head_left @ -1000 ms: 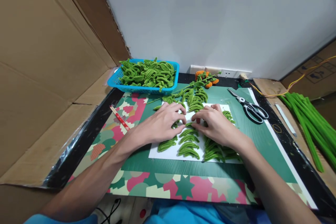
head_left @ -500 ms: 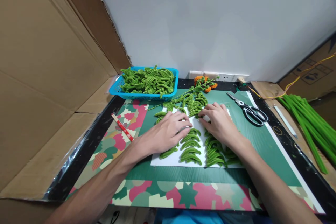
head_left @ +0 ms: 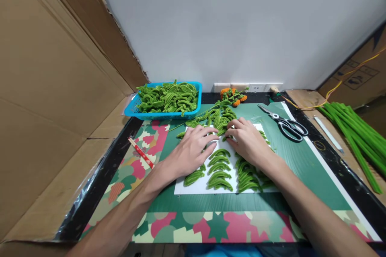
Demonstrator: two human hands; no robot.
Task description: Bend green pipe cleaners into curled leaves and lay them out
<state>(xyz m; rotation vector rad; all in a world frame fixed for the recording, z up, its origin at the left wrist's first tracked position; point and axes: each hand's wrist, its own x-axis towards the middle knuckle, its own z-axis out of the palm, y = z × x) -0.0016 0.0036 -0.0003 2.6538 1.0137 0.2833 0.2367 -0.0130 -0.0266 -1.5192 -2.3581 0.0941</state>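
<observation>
Step looks like arranging: left hand (head_left: 196, 144), right hand (head_left: 245, 138) at green pieces (head_left: 219, 168) towards far edge of white sheet (head_left: 199, 190). Both grips narrow; cannot tell if holding. Next likely calls for gentle spacing.

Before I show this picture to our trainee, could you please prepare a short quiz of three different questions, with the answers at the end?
1. True or false: the blue basket holds a heap of green fuzzy pieces.

2. Multiple choice: where are the fingers of the left hand and the right hand?
a) inside the basket
b) over the white sheet
c) against the wall

3. Open question: which tool lies on the green mat, to the right of the right hand?

Key:
1. True.
2. b.
3. The scissors, with black handles.
</observation>
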